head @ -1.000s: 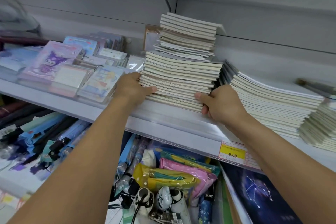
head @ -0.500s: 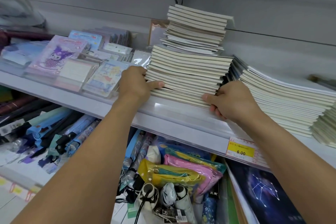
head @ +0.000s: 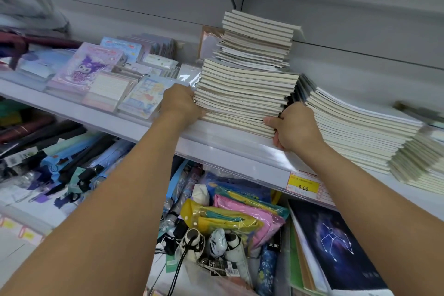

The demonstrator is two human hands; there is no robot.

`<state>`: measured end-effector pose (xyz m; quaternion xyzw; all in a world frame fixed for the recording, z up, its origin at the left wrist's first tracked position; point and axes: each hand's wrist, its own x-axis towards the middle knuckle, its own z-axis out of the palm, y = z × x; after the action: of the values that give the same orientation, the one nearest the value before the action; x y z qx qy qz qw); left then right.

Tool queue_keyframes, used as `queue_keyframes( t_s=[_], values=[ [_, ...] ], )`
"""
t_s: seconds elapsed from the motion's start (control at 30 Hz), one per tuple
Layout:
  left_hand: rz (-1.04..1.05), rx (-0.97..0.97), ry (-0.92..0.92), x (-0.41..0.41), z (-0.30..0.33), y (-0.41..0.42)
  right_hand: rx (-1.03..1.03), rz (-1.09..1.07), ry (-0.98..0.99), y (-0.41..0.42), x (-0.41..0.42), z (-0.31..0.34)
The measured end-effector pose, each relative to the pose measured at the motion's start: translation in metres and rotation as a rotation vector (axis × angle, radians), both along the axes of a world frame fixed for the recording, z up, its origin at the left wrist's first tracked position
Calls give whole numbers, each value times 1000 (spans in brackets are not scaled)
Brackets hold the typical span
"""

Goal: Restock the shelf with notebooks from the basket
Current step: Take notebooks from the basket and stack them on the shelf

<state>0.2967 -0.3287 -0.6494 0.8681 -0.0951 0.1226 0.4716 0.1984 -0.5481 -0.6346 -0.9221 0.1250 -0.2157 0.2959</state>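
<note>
A tall stack of cream-edged notebooks [head: 245,94] stands on the white shelf [head: 228,151] in the middle of the view, with a smaller stack of notebooks [head: 257,38] on top of it. My left hand [head: 180,103] grips the stack's lower left corner. At the lower right corner my right hand [head: 293,125] holds the bottom notebooks, thumb on their front edge and fingers behind. The basket is not in view.
A sloping pile of notebooks [head: 355,132] lies right of the stack, with another pile [head: 422,163] at the far right. Cartoon notepads [head: 96,74] fill the shelf's left part. A yellow 6.00 price tag [head: 303,185] hangs on the shelf edge. Umbrellas [head: 72,163] and pouches [head: 240,214] lie below.
My left thumb has come off the front of the stack and the hand now clasps its left corner. The right hand has closed tighter on the bottom notebooks. The view drifted slightly.
</note>
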Motion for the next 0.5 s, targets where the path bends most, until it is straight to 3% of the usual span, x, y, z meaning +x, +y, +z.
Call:
queue_keyframes(
  t_s=[0.17,0.3,0.5],
  values=[
    [-2,180,-2,-1,9,2,-71,76,330,-1,-9,20],
    [-37,385,40,-3,16,0,-142,71,279,-5,-9,8],
    [-16,371,-20,0,18,-1,-213,23,157,-11,4,-6]
  ],
)
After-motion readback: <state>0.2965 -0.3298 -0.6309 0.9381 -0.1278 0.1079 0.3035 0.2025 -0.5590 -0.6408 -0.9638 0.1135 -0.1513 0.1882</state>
